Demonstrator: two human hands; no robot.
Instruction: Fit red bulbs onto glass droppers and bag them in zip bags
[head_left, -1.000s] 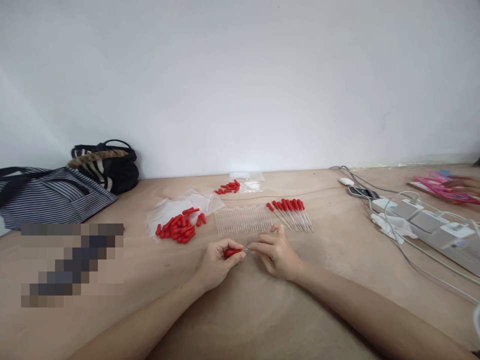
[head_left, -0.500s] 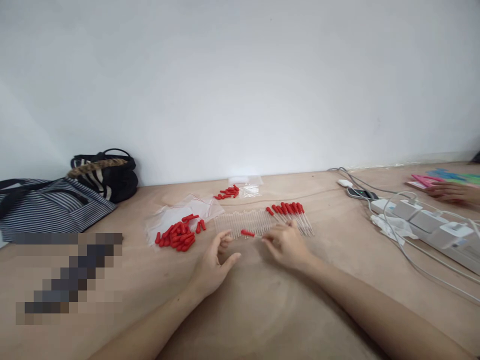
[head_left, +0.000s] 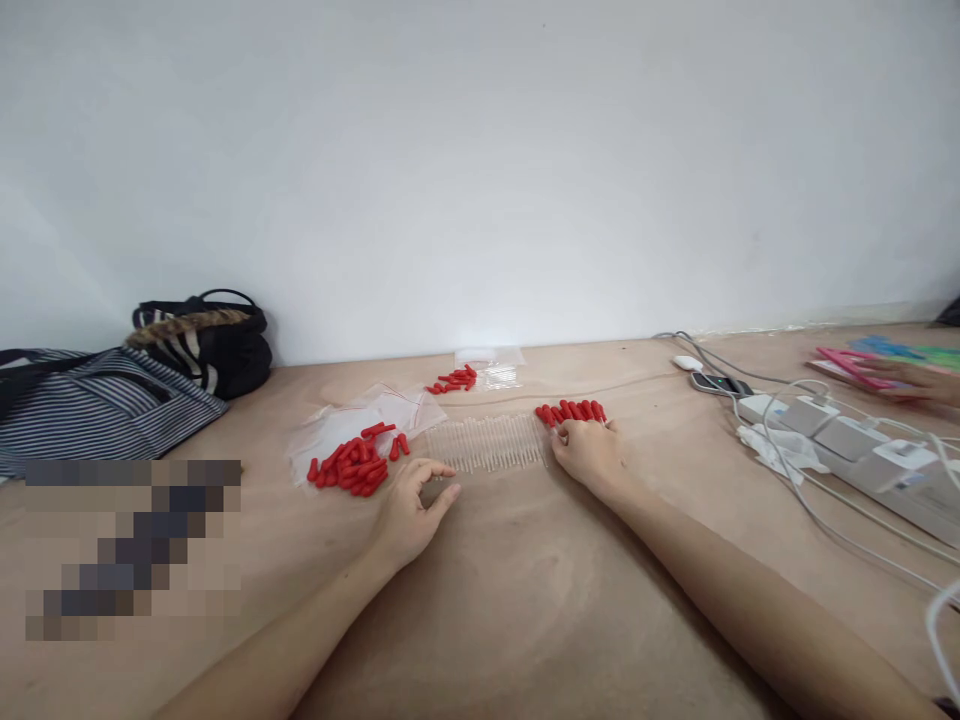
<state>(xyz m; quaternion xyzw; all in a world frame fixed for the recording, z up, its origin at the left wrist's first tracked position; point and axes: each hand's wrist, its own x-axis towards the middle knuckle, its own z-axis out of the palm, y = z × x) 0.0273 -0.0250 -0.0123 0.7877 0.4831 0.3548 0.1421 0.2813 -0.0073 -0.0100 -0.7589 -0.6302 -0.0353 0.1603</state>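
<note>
Fingers stand open on left hand [head_left: 409,517]; right hand [head_left: 592,456], at red-bulbed droppers [head_left: 575,411], shows no clear grip, open or closed. Light pressure suits slender tubes [head_left: 487,443].

Left hand [head_left: 415,510]: empty, palm turned inward, fingers curved, thumb extended and apart from them; forearm slanting up from lower left. Right hand [head_left: 589,452]: palm down, lowered toward the surface, fingers bent, fingertips partly hidden; forearm bare, reaching in from lower right. Hands well apart.
</note>
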